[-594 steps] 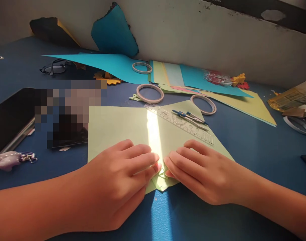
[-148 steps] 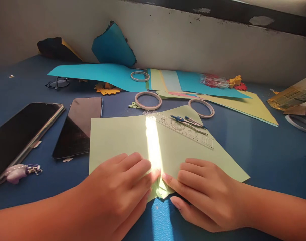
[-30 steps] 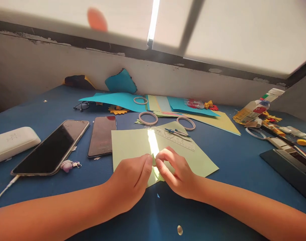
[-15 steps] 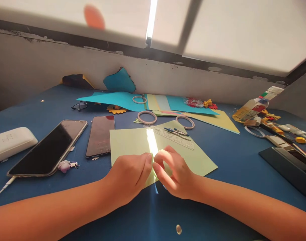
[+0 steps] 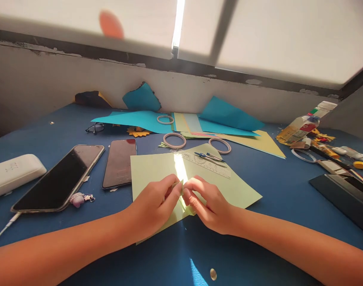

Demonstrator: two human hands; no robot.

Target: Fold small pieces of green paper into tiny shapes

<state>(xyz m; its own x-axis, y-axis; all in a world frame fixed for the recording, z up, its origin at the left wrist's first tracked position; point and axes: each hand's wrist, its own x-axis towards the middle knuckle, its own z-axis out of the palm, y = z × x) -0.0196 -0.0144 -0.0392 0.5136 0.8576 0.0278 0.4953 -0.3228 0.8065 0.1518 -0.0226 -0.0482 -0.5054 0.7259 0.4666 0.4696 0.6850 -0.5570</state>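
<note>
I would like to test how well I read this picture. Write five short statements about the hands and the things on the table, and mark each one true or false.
1. The left hand and the right hand come close together over the pale green sheet. True.
2. The left hand holds a bottle. False: it pinches a small green paper piece.
3. The transparent ruler lies on the pale green sheet. True.
4. A pair of scissors lies on the ruler. False: it is a compass, partly blue.
5. A white cable reaches the near corner of the phone on the left. True.
</note>
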